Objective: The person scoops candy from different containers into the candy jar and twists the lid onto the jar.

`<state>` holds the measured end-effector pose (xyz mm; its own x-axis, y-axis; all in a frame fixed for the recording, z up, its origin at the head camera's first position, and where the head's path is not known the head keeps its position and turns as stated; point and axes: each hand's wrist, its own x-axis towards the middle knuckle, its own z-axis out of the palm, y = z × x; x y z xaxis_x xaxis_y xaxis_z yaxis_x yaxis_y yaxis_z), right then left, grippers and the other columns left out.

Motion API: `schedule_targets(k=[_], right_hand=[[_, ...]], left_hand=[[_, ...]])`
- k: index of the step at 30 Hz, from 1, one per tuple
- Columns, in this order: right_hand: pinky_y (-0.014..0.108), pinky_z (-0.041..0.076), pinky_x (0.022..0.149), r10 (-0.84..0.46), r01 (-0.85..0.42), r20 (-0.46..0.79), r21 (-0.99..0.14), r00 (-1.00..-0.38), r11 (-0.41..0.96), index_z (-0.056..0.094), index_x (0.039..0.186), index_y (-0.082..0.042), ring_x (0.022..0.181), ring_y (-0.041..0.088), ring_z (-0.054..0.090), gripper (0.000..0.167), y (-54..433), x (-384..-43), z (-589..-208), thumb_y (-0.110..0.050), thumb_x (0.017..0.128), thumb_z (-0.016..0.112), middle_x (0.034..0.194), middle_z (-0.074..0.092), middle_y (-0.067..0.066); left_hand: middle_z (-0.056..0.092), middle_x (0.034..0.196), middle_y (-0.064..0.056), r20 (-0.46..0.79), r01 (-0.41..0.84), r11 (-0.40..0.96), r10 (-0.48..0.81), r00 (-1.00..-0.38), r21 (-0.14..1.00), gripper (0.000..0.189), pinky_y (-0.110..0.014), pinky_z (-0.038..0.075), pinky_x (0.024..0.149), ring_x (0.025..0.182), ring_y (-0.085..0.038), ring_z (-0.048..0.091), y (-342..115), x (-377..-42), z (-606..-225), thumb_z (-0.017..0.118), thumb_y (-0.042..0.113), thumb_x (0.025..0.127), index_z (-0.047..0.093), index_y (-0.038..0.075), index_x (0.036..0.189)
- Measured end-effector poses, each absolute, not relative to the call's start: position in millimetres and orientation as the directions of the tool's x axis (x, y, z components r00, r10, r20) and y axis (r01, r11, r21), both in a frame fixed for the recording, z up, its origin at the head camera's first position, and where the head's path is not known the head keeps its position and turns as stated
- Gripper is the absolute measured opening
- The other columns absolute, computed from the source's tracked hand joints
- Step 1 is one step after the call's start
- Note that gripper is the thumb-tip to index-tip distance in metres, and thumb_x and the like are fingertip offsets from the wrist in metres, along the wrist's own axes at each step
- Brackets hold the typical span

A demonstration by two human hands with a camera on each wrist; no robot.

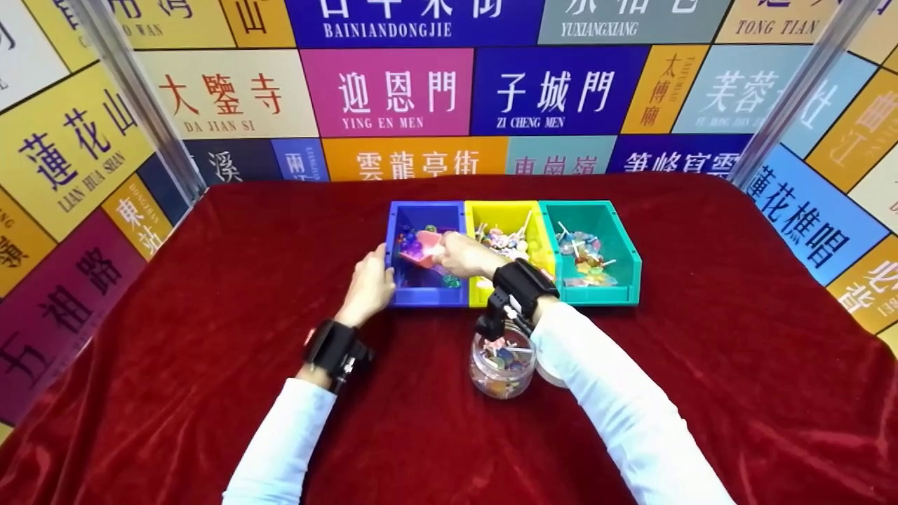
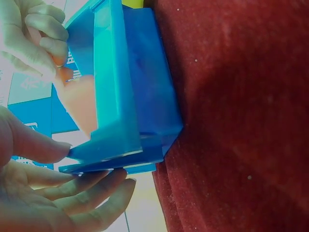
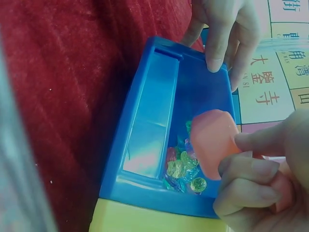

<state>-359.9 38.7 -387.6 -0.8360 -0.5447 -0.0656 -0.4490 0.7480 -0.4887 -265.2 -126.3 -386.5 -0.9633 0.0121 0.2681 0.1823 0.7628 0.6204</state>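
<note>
A pink scoop (image 1: 417,257) is gripped by its handle in my right hand (image 1: 466,255), over the blue bin (image 1: 429,297). In the right wrist view the back of the scoop's bowl (image 3: 213,145) faces the camera, so whatever it holds is hidden. Colourful clear beads (image 3: 182,170) lie on the bin's floor below it. My left hand (image 1: 371,282) grips the bin's left side wall, thumb (image 3: 215,57) over the rim and the other fingers outside. The left wrist view shows those fingers (image 2: 99,193) along the wall.
Right of the blue bin stand a yellow bin (image 1: 478,294) and a green bin (image 1: 624,287), both holding lollipops and small pieces. A clear jar (image 1: 501,382) with mixed pieces stands in front on red cloth (image 1: 421,421). A round clear item (image 1: 551,377) shows partly behind the right sleeve.
</note>
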Motion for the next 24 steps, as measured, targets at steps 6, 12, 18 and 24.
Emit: schedule_targets(k=[6,12,18,24], right_hand=[[0.028,0.043,0.062,-0.526,-0.413,-0.105,-0.499,-0.844,0.762,0.051,0.096,0.005,0.07,0.019,0.046,0.022,41.5,-315.0,-343.1,-0.015,0.088,0.049,0.078,0.046,0.007],[0.016,0.035,0.051,-0.512,-0.351,-0.122,-0.594,-0.85,0.724,0.049,0.107,0.008,0.062,0.011,0.041,0.028,49.2,-310.9,-338.9,-0.014,0.09,0.047,0.077,0.043,0.004],[0.014,0.034,0.045,-0.512,-0.32,-0.113,-0.66,-0.852,0.679,0.048,0.105,0.008,0.054,0.009,0.038,0.027,60.5,-314.6,-336.4,-0.015,0.09,0.046,0.075,0.042,0.004],[0.014,0.031,0.041,-0.507,-0.253,-0.123,-0.753,-0.853,0.607,0.045,0.11,0.006,0.046,0.006,0.036,0.028,77.2,-313.3,-332.1,-0.015,0.091,0.047,0.066,0.041,0.002]], left_hand=[[0.051,0.112,-0.03,0.263,0.181,0.762,0.014,-0.965,0.622,0.045,-0.045,0.041,0.091,0.105,-0.041,0.05,-126.5,-265.3,-386.0,0.048,-0.002,0.084,0.038,-0.012,0.127],[0.051,0.113,-0.03,0.247,0.167,0.766,0.011,-0.969,0.62,0.045,-0.045,0.041,0.091,0.105,-0.041,0.05,-125.7,-265.4,-386.2,0.048,-0.001,0.085,0.037,-0.012,0.127],[0.051,0.114,-0.03,0.239,0.161,0.761,0.008,-0.971,0.629,0.044,-0.044,0.041,0.092,0.106,-0.04,0.05,-126.0,-266.2,-386.3,0.048,-0.001,0.086,0.037,-0.012,0.128],[0.05,0.115,-0.03,0.258,0.179,0.751,0.013,-0.966,0.635,0.044,-0.044,0.04,0.093,0.107,-0.04,0.049,-125.9,-265.5,-386.1,0.048,-0.002,0.085,0.038,-0.013,0.127]])
